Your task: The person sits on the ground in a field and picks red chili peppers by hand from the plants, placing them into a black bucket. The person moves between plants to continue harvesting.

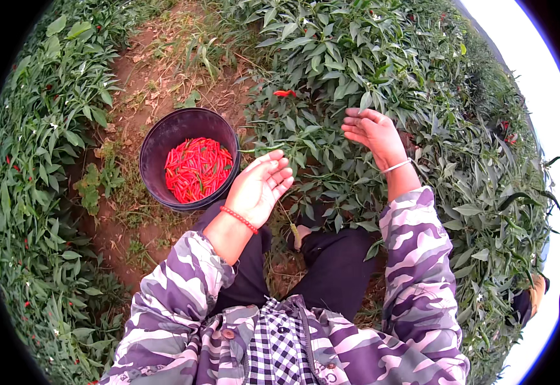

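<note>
My left hand (259, 188), with a red bead bracelet at the wrist, is palm up just right of a dark plastic bucket (151, 166). Its fingers are loosely curled and apart, with nothing seen in them. Inside the bucket lies a heap of red chili peppers (198, 168) with a few green bits. My right hand (370, 131), a pale bangle at its wrist, is at the leaves of a chili plant (345, 62); its fingers are bent and no pepper shows between them. A red chili pepper (284, 93) hangs on the plant between the hands, farther forward.
Dense chili plants (44, 154) line the left side, and more grow along the right. Bare reddish soil (138, 91) with grass and weeds runs between the rows. My dark-trousered legs (337, 269) are below the hands. Part of another person (532, 296) shows at the far right edge.
</note>
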Demonstrator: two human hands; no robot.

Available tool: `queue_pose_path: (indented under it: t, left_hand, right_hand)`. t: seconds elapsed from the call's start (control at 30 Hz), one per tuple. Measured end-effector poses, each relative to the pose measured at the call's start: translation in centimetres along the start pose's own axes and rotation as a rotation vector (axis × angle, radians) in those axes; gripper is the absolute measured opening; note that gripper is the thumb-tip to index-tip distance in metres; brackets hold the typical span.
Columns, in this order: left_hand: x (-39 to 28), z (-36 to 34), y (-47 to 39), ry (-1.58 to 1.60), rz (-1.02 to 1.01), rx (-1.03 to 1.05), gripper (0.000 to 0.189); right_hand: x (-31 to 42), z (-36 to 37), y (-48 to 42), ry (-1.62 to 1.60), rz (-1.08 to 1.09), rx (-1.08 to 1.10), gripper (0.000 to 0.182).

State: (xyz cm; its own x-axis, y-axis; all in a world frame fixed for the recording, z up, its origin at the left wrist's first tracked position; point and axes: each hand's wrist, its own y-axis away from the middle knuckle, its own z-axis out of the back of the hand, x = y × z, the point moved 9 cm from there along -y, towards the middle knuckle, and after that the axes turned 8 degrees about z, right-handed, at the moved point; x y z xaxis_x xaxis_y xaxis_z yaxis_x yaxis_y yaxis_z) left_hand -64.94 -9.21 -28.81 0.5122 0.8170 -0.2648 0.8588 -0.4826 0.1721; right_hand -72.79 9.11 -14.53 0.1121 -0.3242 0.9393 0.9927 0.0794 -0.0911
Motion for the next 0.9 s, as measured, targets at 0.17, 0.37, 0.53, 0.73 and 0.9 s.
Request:
queue_pose_path:
  t: [0.17,0.37,0.53,0.73,0.9]
  left_hand:
    - [-5.9,-1.2,-6.4,0.196,-0.209,-0.092,0.027]
    - [-3.5,4.5,-14.5,0.259,-0.152,-0.359,0.033]
    - [-3.4,7.1,-16.2,0.265,-0.149,-0.404,0.035]
    - [-5.6,5.8,-16.7,0.225,-0.128,-0.350,0.029]
    - [-7.0,6.0,-16.0,0.250,-0.144,-0.313,0.028]
  right_hand:
    - [-1.0,-3.4,-4.8,0.000,-0.012,-0.053,0.029]
    - [-9.7,-3.2,-15.7,0.535,0.152,-0.032,0.020]
    - [-12.6,-6.2,-18.4,1.096,0.363,0.010,0.020]
    - [-15.7,-7.6,-20.7,0.927,0.466,-0.052,0.018]
    - [-19.6,-6.8,-18.9,0.238,-0.110,-0.128,0.021]
